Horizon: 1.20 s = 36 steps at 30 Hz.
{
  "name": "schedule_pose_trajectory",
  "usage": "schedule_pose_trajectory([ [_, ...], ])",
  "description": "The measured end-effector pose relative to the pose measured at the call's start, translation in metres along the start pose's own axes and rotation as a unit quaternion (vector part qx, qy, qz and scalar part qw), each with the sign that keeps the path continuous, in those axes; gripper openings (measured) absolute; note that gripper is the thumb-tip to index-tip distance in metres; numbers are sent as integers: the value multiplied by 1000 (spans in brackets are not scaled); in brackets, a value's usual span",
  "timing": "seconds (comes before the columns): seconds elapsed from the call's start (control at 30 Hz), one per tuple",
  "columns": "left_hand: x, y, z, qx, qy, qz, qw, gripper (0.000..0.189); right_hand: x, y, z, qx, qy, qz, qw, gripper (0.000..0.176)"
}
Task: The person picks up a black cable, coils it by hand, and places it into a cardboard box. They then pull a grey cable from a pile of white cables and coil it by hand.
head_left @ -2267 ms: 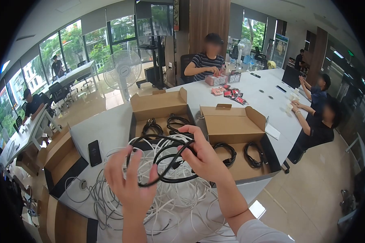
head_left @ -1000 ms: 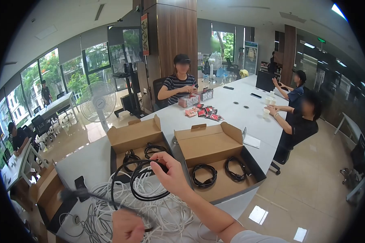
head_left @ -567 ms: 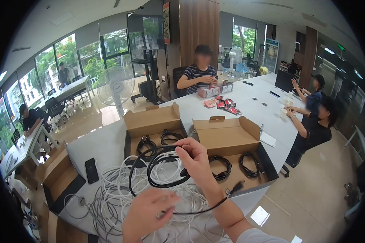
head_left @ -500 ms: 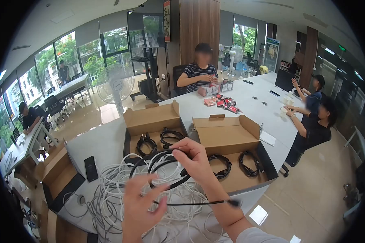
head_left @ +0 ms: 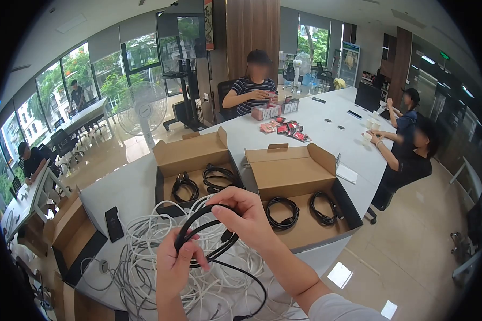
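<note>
Office room with tall windows along one side. The white table fills the foreground and runs back to the right; a person in a striped shirt sits at its far edge. Two open boxes rest on it, the back box by its far left edge, the right box by its right edge. A tangle of white cables spreads over the table's near end.

Above the tangle, the left hand and the right hand stand close together on one black cable: the left is closed around the side of its loops, the right pinches their top. Half a second ago the left hand is spread and clear of the loops; now both hands have hold, so the bundle is steadied from two sides. One length remains outside it, curving down toward the table's near edge, its tip at the limit of view. Two black coils lie in each box. A phone lies near the table's left corner.
</note>
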State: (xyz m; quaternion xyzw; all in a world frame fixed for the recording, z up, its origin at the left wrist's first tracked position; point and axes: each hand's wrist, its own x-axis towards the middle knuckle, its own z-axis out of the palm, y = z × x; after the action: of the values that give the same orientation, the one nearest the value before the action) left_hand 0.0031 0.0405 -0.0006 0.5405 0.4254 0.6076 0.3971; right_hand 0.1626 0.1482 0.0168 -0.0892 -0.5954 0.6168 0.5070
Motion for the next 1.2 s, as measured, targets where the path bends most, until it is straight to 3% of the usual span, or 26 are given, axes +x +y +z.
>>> schedule_pose_trajectory([
  [0.13,-1,1,-5,-153,0,-43,987,30,-2,4,9,-25,20,-36,999,13],
  [0.23,-1,7,4,-111,166,-58,978,29,-2,10,11,-128,-11,-83,988,17],
  [0.37,-3,6,-4,-131,139,19,981,39,2,13,13,-242,-59,-163,955,22],
  [0.47,-4,10,-5,-168,139,-63,974,39,1,15,11,-233,-60,-151,959,20],
  [0.57,-6,13,-8,-117,76,-85,987,41,-1,15,6,-210,-45,-103,971,18],
  [0.67,-8,15,-16,-123,-46,-101,986,47,-2,13,5,-155,-56,-87,983,17],
  [0.77,-10,9,-26,-164,-157,-109,968,48,-4,3,4,-144,-67,-55,986,14],
  [0.87,-10,13,-23,-192,-211,-128,950,47,-4,4,5,-93,-65,-56,992,15],
  [0.9,-12,17,-12,-188,-199,-96,957,37,-4,5,5,-75,-64,-55,994,15],
  [1.0,-14,15,-23,-209,-187,-136,950,34,-3,4,2,-137,-82,-48,986,15],
  [1.03,-12,12,-26,-210,-173,-113,955,33,-2,3,4,-165,-73,-42,983,17],
  [1.13,-12,11,-20,-195,-70,-80,975,33,0,1,9,-319,-34,-174,931,22],
  [1.2,-13,12,-15,-170,-7,-30,985,36,-4,-7,14,-351,-42,-173,919,36],
])
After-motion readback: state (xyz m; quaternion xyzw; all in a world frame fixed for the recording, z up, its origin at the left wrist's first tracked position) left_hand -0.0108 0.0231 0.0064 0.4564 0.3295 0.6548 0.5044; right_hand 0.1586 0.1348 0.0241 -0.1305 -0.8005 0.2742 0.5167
